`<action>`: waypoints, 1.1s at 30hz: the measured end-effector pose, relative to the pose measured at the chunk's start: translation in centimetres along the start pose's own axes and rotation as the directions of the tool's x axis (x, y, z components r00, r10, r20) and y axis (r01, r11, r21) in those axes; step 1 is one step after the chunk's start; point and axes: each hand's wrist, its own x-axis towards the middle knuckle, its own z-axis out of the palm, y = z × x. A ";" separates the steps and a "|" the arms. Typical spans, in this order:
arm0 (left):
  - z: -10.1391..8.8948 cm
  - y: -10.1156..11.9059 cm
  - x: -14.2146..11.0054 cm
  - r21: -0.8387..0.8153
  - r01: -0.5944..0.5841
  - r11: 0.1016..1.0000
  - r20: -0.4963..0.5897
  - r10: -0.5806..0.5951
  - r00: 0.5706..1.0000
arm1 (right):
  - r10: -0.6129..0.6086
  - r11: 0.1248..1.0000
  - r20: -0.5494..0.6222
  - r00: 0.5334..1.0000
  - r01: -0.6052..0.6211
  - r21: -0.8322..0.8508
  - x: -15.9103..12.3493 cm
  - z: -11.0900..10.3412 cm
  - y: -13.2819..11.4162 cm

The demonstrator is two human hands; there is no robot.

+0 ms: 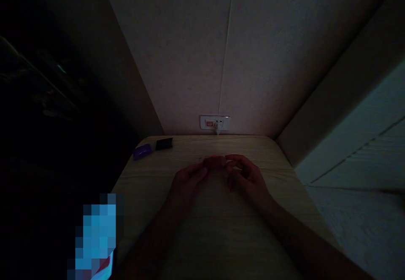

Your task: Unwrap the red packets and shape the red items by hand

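Between my two hands is a small dark red object, held just above the wooden table; the dim light hides what kind it is. My left hand pinches its left end between thumb and fingers. At its right end, my right hand has its thumb and fingertips closed on the edge, with the other fingers curled below. Farther back on the left lie a shiny purple packet and a flat black piece, side by side and touched by neither hand.
The pale wood-grain table meets a papered wall with a white socket plate and a plug in it. A lit, pixelated screen glows at lower left. A pale panelled cabinet or door stands right. The left side is very dark.
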 end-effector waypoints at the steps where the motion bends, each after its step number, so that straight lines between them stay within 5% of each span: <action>1: -0.2 -0.2 0.0 0.067 -0.005 0.998 -0.026 0.007 1.000 | 0.005 1.000 -0.004 1.000 -0.005 0.019 0.0 -0.1 0.0; 5: -0.6 -0.1 -0.1 0.230 -0.038 0.972 0.000 0.039 0.999 | 0.082 0.983 0.001 0.997 -0.081 0.163 0.3 -0.5 0.0; 10: 0.0 0.7 -0.8 0.149 0.053 0.987 0.068 -0.064 0.996 | 0.216 0.937 0.047 0.975 -0.221 0.272 0.7 -0.6 0.5; 16: 0.1 1.2 -1.4 0.021 0.095 0.995 0.194 -0.098 0.976 | 0.318 0.854 0.233 0.919 -0.384 0.350 0.3 0.2 0.8; 20: 0.4 1.2 -1.1 -0.005 0.070 0.998 0.213 -0.068 0.975 | 0.278 0.886 0.192 0.941 -0.329 0.328 0.4 0.0 0.4; 27: 0.1 -0.6 0.5 0.043 -0.111 0.993 -0.047 0.113 0.992 | 0.060 0.998 0.040 0.997 -0.059 -0.036 -0.1 -0.1 0.3; 33: 0.4 -0.7 0.3 0.072 -0.081 0.994 0.074 0.075 0.994 | 0.003 0.991 0.019 1.000 -0.001 -0.134 -0.8 0.4 0.1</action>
